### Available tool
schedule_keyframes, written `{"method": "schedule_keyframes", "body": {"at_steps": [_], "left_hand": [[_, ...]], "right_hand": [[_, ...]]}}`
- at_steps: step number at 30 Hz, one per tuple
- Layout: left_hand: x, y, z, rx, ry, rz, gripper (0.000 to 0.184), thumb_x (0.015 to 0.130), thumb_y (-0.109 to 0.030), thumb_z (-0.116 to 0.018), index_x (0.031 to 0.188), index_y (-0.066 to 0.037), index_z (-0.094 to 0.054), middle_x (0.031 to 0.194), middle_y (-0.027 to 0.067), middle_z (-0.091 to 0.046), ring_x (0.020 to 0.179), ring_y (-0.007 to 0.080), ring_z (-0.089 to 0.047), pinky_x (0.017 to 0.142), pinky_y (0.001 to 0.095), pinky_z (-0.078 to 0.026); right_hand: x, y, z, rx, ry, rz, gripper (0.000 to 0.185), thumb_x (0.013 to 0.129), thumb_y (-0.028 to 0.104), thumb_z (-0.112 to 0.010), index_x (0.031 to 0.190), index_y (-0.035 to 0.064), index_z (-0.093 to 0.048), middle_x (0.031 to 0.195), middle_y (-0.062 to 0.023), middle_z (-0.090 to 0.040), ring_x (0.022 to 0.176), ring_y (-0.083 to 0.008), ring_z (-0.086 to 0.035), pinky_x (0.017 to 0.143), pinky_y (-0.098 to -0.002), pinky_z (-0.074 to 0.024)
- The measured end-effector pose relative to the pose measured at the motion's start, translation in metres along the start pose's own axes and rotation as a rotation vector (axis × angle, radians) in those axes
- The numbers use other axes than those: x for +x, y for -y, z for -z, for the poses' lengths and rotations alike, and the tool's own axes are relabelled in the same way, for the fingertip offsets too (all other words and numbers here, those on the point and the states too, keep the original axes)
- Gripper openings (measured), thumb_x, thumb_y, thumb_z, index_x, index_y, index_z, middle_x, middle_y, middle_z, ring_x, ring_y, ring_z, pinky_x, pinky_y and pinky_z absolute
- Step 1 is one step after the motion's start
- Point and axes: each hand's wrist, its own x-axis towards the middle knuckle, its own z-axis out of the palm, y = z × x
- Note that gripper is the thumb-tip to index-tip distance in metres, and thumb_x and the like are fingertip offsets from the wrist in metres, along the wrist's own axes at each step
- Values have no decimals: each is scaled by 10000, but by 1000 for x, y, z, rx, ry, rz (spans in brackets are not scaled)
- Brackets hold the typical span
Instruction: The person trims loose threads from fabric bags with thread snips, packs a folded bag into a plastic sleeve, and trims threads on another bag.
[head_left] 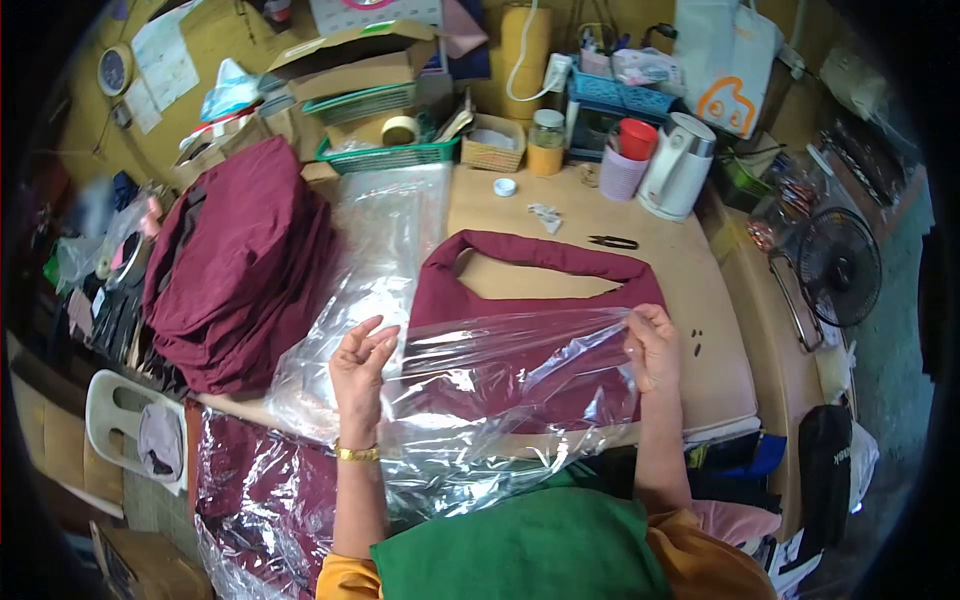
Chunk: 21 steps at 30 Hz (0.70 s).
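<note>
A maroon cloth bag (530, 385) lies flat on the table, its looped strap pointing away from me. Over its lower part stretches a clear plastic sheet or bag (470, 440), which hangs past the table's front edge. My right hand (652, 345) pinches the plastic's upper right corner beside the maroon bag. At the bag's left side, my left hand (363, 362) is raised at the plastic with its fingers apart; whether it touches the film is hard to tell. More clear plastic (395, 220) lies flat behind my left hand.
Maroon bags (235, 270) are piled at the left. Black thread snips (613, 242), a white lid (504, 187), a kettle (678, 165), a pink cup (622, 175) and a jar (546, 143) stand or lie behind. A fan (840, 266) is at the right.
</note>
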Motion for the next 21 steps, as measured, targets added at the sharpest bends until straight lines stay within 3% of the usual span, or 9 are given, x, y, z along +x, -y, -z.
{"method": "schedule_keyframes", "body": {"at_steps": [1,3,4,9,12,17,19,20,21], "left_hand": [[-4,-2,-6,-78,-48,6,313,887,-53,-729,1183,10,-648,1000,100,-747,801,67,-653,560,151,-401],[-7,1,-1,-142,-66,146,291,890,-81,-740,1160,-4,-663,993,87,-750,755,50,-626,571,154,-405],[-7,10,-1,-234,-61,95,245,899,-124,-744,1113,-19,-687,952,60,-749,701,39,-594,612,171,-419],[-20,3,-6,-100,-155,61,163,939,-193,-717,917,-32,-710,747,6,-696,634,34,-577,579,184,-412],[-22,4,-9,21,-86,-14,315,976,-274,-676,747,-67,-614,578,-53,-530,511,19,-460,479,190,-335],[-26,-4,-13,-18,-61,8,476,1018,-453,-554,688,-114,-499,590,-61,-465,487,29,-360,466,220,-281],[-29,-16,-11,-671,97,327,451,1019,-476,-540,726,-133,-518,652,-56,-457,514,36,-358,482,227,-285],[-18,-1,13,-915,629,334,380,1009,-438,-579,825,-105,-587,696,-40,-467,553,41,-392,486,249,-312],[-20,-11,12,-914,630,335,380,1009,-438,-579,825,-105,-587,696,-40,-467,553,41,-392,486,249,-312]], "right_hand": [[-1,0,-1,3,19,-15,87,908,57,-692,939,78,-614,782,-21,-654,486,-38,-451,430,-186,-301],[1,-2,2,-119,-137,3,79,921,79,-690,891,76,-616,750,-9,-641,463,-26,-419,408,-182,-269],[3,-3,10,-117,-119,-9,79,921,79,-690,891,76,-616,750,-9,-641,463,-26,-419,408,-182,-269],[-2,5,-2,-409,-204,181,111,922,115,-706,851,51,-651,708,22,-622,459,-6,-395,406,-180,-262],[7,-9,13,-384,-183,225,93,938,128,-692,885,56,-665,707,26,-623,467,2,-394,404,-174,-250],[11,-11,23,-381,-142,164,203,989,215,-638,848,72,-655,663,48,-573,479,0,-396,412,-184,-267],[14,-13,22,-415,-94,71,281,1026,311,-579,867,82,-619,599,70,-470,464,-7,-354,397,-206,-252],[15,-13,15,-415,-94,71,281,1026,311,-579,867,82,-619,599,70,-470,464,-7,-354,397,-206,-252],[12,-8,-8,-256,-241,130,307,1035,349,-550,898,79,-601,590,74,-427,461,-13,-332,395,-208,-236]]}}
